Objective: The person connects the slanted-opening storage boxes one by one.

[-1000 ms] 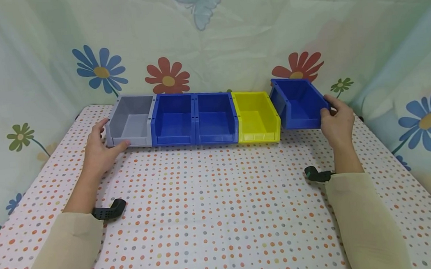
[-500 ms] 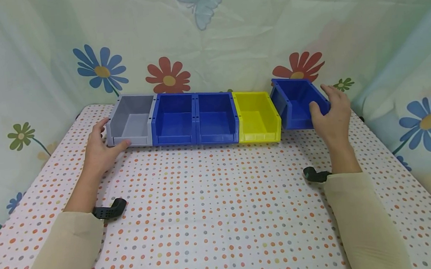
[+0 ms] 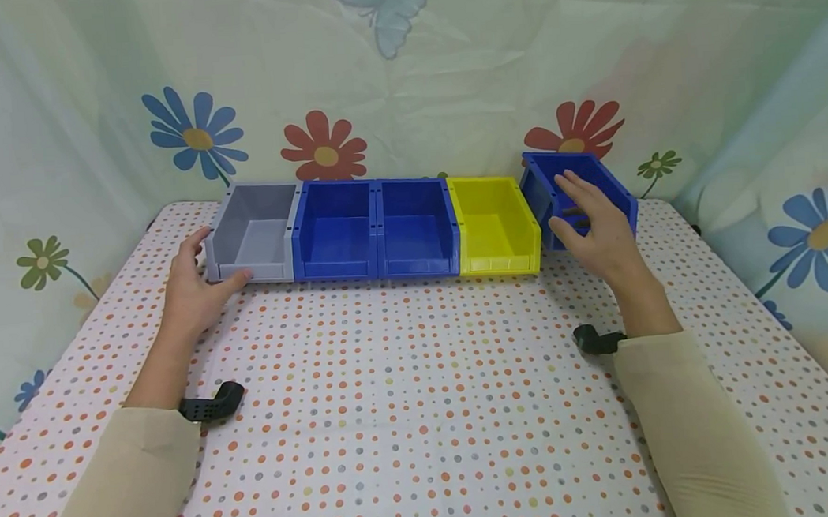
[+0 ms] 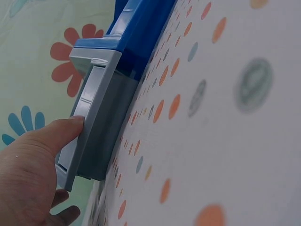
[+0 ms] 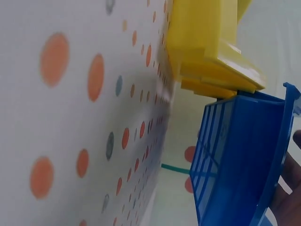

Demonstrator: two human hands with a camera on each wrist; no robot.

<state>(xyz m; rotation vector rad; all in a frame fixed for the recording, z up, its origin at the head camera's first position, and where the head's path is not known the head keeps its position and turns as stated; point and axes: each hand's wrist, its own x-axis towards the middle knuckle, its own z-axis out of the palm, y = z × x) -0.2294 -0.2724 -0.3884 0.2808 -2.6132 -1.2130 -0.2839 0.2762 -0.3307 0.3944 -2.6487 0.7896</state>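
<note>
Five storage bins stand in a row in the head view, so several in all. My left hand (image 3: 195, 292) holds the front left corner of the grey storage bin (image 3: 259, 228), its thumb (image 4: 70, 126) pressed on the front lip. Two blue bins (image 3: 334, 232) and a yellow storage bin (image 3: 495, 222) follow to the right. At the right end, another blue storage bin (image 5: 249, 155) sits higher against the yellow one, with a gap beneath it in the right wrist view. Before its opening my right hand (image 3: 605, 235) spreads its fingers, holding nothing and partly hiding the bin.
A white cloth with coloured dots covers the table (image 3: 394, 402). Behind the bins hangs a pale curtain (image 3: 460, 74) with printed flowers and a butterfly. Each wrist bears a black camera mount (image 3: 216, 403).
My right hand has let go of the right-hand blue bin's side and moved left across its front. That bin stays raised in place. My left hand has not visibly moved.
</note>
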